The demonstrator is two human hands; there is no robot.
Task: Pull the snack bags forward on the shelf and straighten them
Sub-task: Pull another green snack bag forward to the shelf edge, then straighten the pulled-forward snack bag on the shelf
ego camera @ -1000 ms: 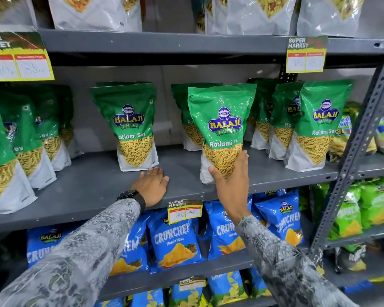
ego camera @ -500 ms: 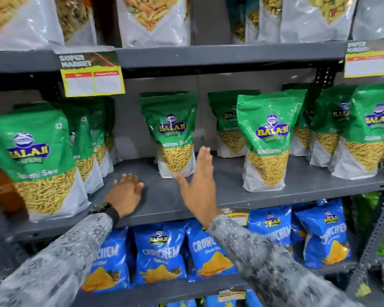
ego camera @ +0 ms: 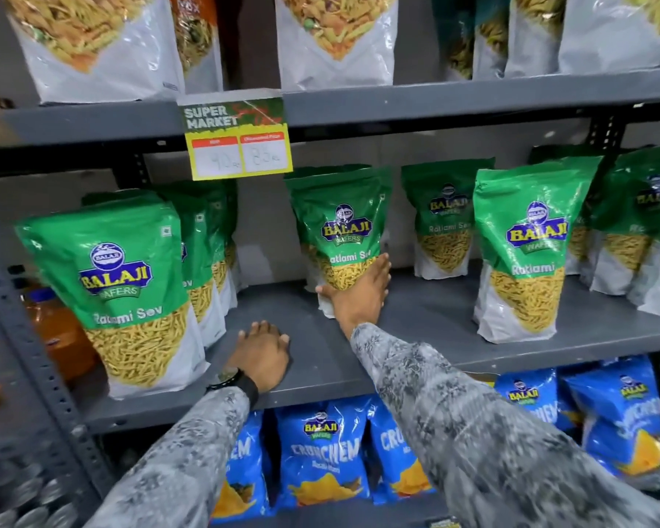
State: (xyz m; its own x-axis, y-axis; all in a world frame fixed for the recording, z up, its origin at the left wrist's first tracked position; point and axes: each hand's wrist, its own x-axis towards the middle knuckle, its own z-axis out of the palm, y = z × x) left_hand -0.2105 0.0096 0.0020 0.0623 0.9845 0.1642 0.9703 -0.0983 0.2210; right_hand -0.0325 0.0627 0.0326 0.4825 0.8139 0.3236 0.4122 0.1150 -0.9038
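**Green Balaji Ratlami Sev bag gripped low on the grey metal shelf**

Green-and-white foil snack bag (ego camera: 342, 238) stands upright toward the back of the grey metal shelf (ego camera: 416, 333), apart from its neighbours. The right hand (ego camera: 359, 295) wraps its lower front, thumb on the left side, fingers on the right. The left hand (ego camera: 262, 356) lies flat, fingers together, on bare shelf beside a front-row bag (ego camera: 115, 295).

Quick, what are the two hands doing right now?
Left hand: open, flat on the shelf, holding nothing.
Right hand: gripping the base of the green Ratlami Sev bag.
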